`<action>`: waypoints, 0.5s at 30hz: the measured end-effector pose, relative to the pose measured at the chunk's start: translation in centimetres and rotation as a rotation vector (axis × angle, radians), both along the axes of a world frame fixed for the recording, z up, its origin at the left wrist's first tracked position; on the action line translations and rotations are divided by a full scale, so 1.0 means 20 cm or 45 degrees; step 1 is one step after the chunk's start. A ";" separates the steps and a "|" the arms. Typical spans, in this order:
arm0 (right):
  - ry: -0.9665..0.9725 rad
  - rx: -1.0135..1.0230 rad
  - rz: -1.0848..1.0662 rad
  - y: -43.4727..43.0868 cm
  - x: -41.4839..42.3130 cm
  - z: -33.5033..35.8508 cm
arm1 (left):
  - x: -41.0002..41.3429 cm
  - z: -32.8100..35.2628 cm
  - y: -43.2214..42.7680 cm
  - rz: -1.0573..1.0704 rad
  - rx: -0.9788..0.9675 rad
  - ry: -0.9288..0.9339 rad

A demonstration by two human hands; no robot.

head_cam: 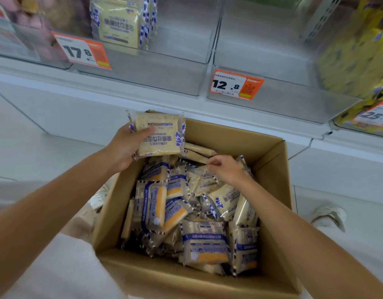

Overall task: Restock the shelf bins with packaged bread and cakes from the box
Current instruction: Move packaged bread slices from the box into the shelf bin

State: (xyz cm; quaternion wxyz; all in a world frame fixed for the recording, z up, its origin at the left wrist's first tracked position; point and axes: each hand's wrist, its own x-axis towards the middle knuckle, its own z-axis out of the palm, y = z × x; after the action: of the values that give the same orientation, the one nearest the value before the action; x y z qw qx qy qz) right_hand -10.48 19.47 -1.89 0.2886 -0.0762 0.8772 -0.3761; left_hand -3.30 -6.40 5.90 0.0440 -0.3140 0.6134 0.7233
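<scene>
Here, from left to right:

- Far-left bin: clear plastic on the white shelf; its contents are blurred, pinkish and brown.
- Second bin: clear, bearing the orange price tag "17.8" on its front left; upright bread packets stand at its back left, pale with blue-and-white edges; the rest of its floor is bare.
- My left hand: raised over the far-left corner of the box; fingers under and thumb curled across the face of the held bread packet, which lies nearly flat, printed side up, just below the second bin.
- Cardboard box: open on the floor before the shelf; loose packets fill it in a jumble, some pale bread, some with an orange-yellow cake band.
- My right hand: low over the far side of the box; fingers curled, thumb and forefinger drawn together at the edge of a flat packet; I cannot tell whether they grip it.
- Third bin: clear, with price tag "12.8" at its front left.
- Right-hand bins: yellow packets, blurred; a partly cut-off price tag on the lower one.
- White shoe: on the floor right of the box.
</scene>
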 end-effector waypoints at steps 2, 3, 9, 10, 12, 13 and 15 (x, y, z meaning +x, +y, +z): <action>-0.095 -0.157 -0.116 -0.05 0.03 0.03 | 0.01 -0.01 -0.01 -0.046 -0.001 -0.014; -0.126 -0.312 -0.213 -0.09 0.04 0.07 | 0.01 -0.01 -0.01 -0.111 -0.007 -0.018; 0.083 -0.384 0.207 -0.25 -0.02 0.40 | -0.02 0.07 0.05 -0.788 -0.665 -0.030; 0.085 -0.295 0.281 -0.26 -0.03 0.42 | -0.03 0.07 0.06 -0.683 -0.718 0.051; 0.064 -0.301 0.155 -0.26 -0.04 0.43 | -0.04 0.08 0.09 -0.235 -0.597 0.201; -0.031 -0.420 -0.011 -0.24 -0.05 0.42 | -0.04 0.09 0.09 -0.065 -0.485 0.210; -0.291 -0.744 -0.320 -0.21 -0.04 0.40 | -0.03 0.10 0.10 -0.093 -0.244 0.095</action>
State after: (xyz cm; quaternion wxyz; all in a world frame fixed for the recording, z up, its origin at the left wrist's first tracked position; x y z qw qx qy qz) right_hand -11.29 15.34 6.19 0.3023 -0.0045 0.6970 -0.6503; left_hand -4.00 -4.45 7.89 0.0171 -0.2670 0.6921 0.6704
